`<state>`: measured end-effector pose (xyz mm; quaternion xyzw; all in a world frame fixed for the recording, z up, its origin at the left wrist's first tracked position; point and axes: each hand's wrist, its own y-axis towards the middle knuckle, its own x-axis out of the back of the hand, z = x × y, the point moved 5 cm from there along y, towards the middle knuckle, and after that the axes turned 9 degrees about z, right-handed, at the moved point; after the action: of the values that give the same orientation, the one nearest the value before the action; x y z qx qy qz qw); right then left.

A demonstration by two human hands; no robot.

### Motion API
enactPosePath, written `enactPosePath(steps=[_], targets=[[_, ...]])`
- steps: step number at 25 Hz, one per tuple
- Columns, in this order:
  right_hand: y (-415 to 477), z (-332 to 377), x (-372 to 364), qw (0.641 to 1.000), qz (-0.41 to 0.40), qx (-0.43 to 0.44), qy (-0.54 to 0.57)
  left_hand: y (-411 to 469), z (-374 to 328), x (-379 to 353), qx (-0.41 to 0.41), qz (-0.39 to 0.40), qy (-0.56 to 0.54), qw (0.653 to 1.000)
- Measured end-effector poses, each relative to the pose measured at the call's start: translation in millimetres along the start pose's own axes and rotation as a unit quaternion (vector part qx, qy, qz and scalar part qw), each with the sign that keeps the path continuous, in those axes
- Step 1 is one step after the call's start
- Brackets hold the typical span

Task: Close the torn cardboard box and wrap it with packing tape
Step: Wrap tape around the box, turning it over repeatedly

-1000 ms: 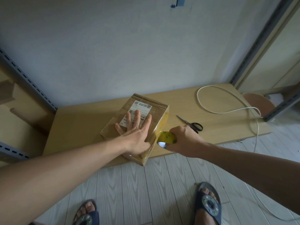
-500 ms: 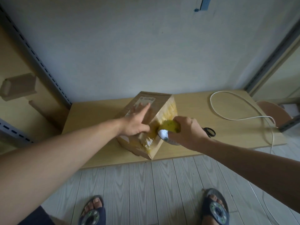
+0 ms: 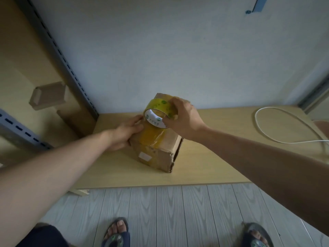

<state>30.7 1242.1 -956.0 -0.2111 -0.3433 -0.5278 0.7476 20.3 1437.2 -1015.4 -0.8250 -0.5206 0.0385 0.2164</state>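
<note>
Now right hand (image 3: 185, 120) grip pinches tape roll (image 3: 158, 111) at box (image 3: 156, 154) top; left hand (image 3: 124, 133) flat against box's left side.

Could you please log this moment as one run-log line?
left hand: presses box side | right hand: grips tape roll above box | tape strip: runs from roll onto box | box: on table

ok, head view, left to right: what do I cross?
Cardboard block → left hand → tape roll → right hand → cable. Box left out: it overlaps the hands and the roll.
</note>
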Motion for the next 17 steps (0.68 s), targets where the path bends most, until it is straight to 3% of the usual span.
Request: enactPosePath(steps=[3, 5, 17], targets=[[5.7, -7.0, -4.6, 1.000, 0.004, -0.024, -0.009, 6.1, 5.4, -4.5, -0.088, -0.030, 0.164, 0.982], [6.5, -8.4, -2.8, 1.000, 0.004, -0.015, -0.009, 8.4, 5.3, -8.1, -0.082, -0.016, 0.218, 0.972], [-12.6, -9.0, 47.4, 0.991, 0.058, -0.045, -0.108, 12.4, 11.5, -2.3, -0.082, 0.034, 0.209, 0.974]])
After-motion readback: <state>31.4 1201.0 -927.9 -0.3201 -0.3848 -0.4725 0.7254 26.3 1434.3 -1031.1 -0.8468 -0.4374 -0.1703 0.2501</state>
